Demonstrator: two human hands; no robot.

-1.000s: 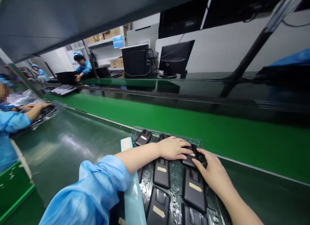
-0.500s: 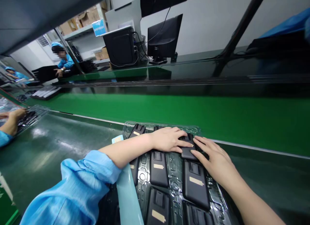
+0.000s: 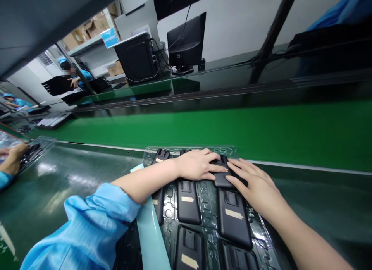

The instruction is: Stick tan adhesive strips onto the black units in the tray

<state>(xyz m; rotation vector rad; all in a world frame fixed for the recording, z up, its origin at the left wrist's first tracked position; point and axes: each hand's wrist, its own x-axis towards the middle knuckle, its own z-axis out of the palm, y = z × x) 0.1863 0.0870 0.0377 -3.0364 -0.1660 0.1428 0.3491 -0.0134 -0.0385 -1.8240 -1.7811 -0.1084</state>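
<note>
A clear plastic tray (image 3: 168, 214) holds several black, box-shaped devices, most with a small tan label showing. My left hand (image 3: 197, 165) reaches across the tray, fingers apart, fingertips resting on the black device (image 3: 222, 181) at its far right. That device's tan label is mostly hidden under a fingertip. Along the same device's right edge lies my right hand (image 3: 254, 183), thumb and fingers stretched out and touching it. A pale blue strip (image 3: 152, 231) runs beneath my left forearm, over the left part of the tray.
Beyond the tray runs a green conveyor belt (image 3: 174, 128). A monitor (image 3: 186, 41) and a black computer case (image 3: 136, 59) stand on the far bench. At left, a co-worker's hand (image 3: 17, 152) is over another tray (image 3: 43, 144). Other people work farther back.
The camera view has tilted and shifted slightly. Both my hands keep their places on the same device. In the background, a co-worker's black panel is held differently.
</note>
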